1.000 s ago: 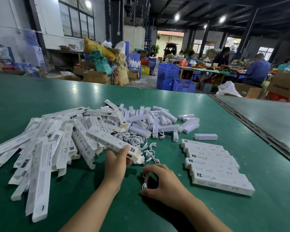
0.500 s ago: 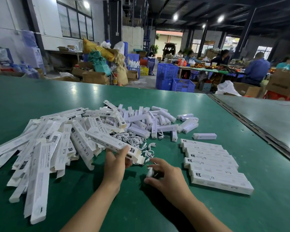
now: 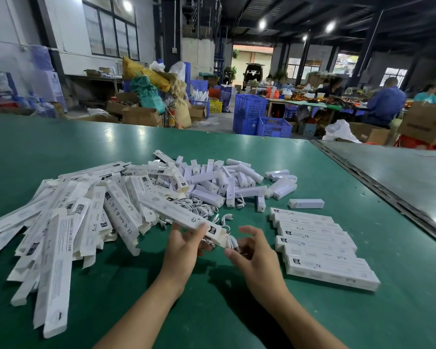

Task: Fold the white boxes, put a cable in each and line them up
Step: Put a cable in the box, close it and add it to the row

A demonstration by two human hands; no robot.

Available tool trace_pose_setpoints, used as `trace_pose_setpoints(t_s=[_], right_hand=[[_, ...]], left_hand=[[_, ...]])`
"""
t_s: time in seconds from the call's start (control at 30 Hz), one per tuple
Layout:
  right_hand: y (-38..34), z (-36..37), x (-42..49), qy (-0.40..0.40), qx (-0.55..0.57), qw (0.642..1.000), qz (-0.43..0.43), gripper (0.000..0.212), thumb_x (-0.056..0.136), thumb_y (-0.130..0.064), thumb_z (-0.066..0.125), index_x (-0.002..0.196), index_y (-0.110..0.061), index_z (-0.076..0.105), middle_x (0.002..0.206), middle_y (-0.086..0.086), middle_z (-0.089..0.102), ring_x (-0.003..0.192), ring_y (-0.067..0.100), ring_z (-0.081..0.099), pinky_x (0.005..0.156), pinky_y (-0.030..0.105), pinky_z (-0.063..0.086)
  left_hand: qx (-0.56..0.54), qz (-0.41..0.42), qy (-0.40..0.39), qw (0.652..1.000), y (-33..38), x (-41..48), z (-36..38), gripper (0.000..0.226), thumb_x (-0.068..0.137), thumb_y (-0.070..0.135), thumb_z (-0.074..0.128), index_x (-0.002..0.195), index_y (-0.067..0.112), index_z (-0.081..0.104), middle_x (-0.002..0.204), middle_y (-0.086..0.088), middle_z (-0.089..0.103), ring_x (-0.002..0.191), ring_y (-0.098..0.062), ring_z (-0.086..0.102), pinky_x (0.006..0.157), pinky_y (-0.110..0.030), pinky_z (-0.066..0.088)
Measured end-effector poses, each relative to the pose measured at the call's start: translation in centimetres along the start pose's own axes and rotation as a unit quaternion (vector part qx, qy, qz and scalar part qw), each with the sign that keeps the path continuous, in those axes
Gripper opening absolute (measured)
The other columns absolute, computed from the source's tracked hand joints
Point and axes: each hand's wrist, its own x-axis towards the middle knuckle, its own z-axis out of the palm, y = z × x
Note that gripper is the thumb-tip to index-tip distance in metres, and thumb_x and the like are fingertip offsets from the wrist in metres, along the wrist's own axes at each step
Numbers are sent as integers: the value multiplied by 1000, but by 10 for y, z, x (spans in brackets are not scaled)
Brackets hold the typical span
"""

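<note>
Right hand (image 3: 254, 255) up off counter (image 3: 237, 313) since last look, pinches cable (image 3: 232, 241) at open end of white box (image 3: 176, 214); left hand (image 3: 184, 248) grips box (insertion next, I'd judge).

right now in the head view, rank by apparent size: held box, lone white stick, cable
1. held box
2. lone white stick, though it lies farther off
3. cable, only partly visible

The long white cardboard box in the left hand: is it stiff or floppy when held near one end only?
Probably fairly stiff: the long white cardboard box juts straight from the left hand without sagging. Likely light, since fingers alone carry it. Its open end, by the white cable, may crush if squeezed.
</note>
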Motion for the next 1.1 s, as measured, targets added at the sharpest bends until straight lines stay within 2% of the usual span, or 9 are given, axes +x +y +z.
trace_pose_setpoints(t_s=[0.1, 0.2, 0.27, 0.4, 0.6, 0.7, 0.8, 0.97, 1.1], right_hand=[[3, -1, 3, 27, 48, 998, 34, 24, 79, -18, 81, 86, -37, 69, 81, -17, 73, 72, 2, 66, 72, 19, 53], [2, -1, 3, 13, 72, 997, 35, 24, 83, -19, 76, 90, -42, 71, 74, -13, 74, 67, 3, 67, 69, 14, 52], [1, 0, 3, 21, 84, 996, 36, 22, 84, -17, 76, 97, -34, 73, 72, -7, 74, 65, 7, 69, 67, 16, 54], [-2, -1, 4, 57, 153, 984, 76, 12, 77, -11, 81, 84, -11, 72, 70, 7, 73, 61, 19, 69, 65, 29, 59], [-6, 1, 3, 53, 224, 967, 111, 4, 80, -9, 78, 80, -12, 76, 70, 9, 74, 59, 19, 70, 59, 21, 57], [-3, 1, 4, 38, 289, 946, 143, 5, 85, -6, 72, 91, -7, 72, 75, 12, 74, 61, 21, 70, 58, 21, 56], [0, 3, 5, 18, 346, 924, 161, 16, 88, -9, 69, 100, -3, 62, 73, 12, 71, 62, 22, 70, 56, 23, 55], [1, 5, 4, 5, 383, 904, 188, 41, 69, -27, 79, 94, 0, 62, 74, 15, 71, 66, 22, 72, 55, 21, 54], [0, 6, 5, -6, 411, 886, 215, 33, 70, -22, 80, 89, 2, 68, 81, 19, 73, 68, 23, 72, 56, 22, 54]], left_hand=[[4, 10, 2, 1000, 1, -1, 2, 26, 94, 16, 66, 115, 1, 58, 95, -19, 72, 71, -20, 69, 57, -21, 53], [8, 15, -3, 1000, 0, -1, 2, 28, 94, 14, 65, 115, -1, 57, 92, -20, 71, 68, -19, 67, 57, -22, 53], [12, 21, -5, 1000, 0, -2, 3, 29, 94, 13, 66, 116, -2, 55, 86, -15, 71, 66, -15, 67, 55, -19, 52], [30, 43, -14, 999, 0, -5, 5, 27, 92, 9, 67, 114, -4, 56, 78, -4, 72, 65, -7, 68, 55, -15, 50], [20, 38, -30, 999, -2, -8, 11, 28, 91, 3, 67, 116, 4, 55, 90, -9, 75, 71, -10, 70, 60, -18, 53], [27, 48, -34, 998, -2, -9, 12, 26, 91, 5, 67, 114, 6, 55, 85, -4, 76, 69, -10, 69, 60, -17, 52], [35, 55, -35, 997, -3, -9, 12, 22, 91, 7, 67, 109, 4, 56, 76, 3, 74, 64, -5, 66, 57, -15, 50], [30, 51, -31, 998, -2, -11, 13, 20, 90, 11, 69, 107, 11, 58, 79, 1, 75, 61, -10, 67, 56, -17, 50], [7, 39, -21, 999, 0, -10, 14, 20, 91, 13, 69, 108, 15, 58, 83, 0, 76, 64, -16, 71, 55, -17, 51]])
